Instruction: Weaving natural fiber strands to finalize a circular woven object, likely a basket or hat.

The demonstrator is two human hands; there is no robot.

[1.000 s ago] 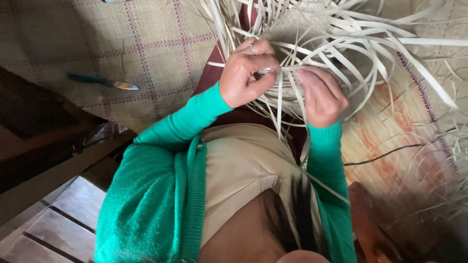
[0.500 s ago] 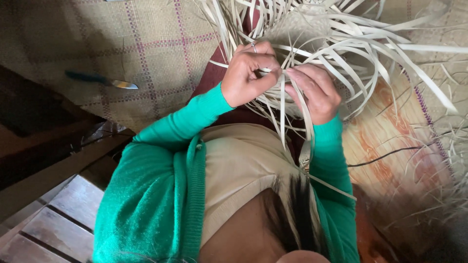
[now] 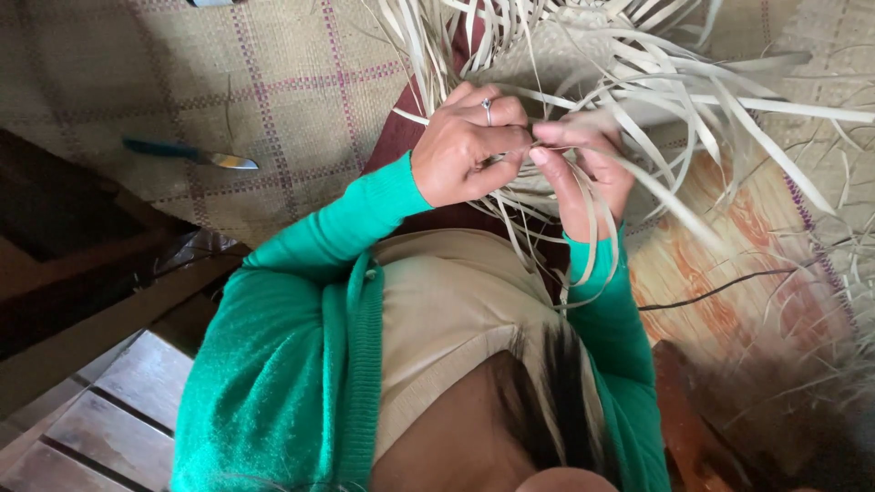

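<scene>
A partly woven piece of pale flat straw strips [image 3: 583,64] lies in front of me, with loose ends fanning out in all directions. My left hand [image 3: 465,150], with a ring on one finger, pinches strips at the edge of the weave. My right hand [image 3: 588,169] meets it fingertip to fingertip and grips several strips that hang down over my wrist. Both arms wear green knitted sleeves. The spot where the fingers meet is partly hidden by the strips.
A knife with a blue handle [image 3: 187,155] lies on the checked woven mat [image 3: 273,82] to the left. A thin black cable [image 3: 720,290] crosses the orange mat at right. Dark wooden boards [image 3: 82,410] sit at lower left. Loose straw is scattered at right.
My right hand has moved up and left until its fingertips touch the left hand. The strips between the hands have been drawn tighter.
</scene>
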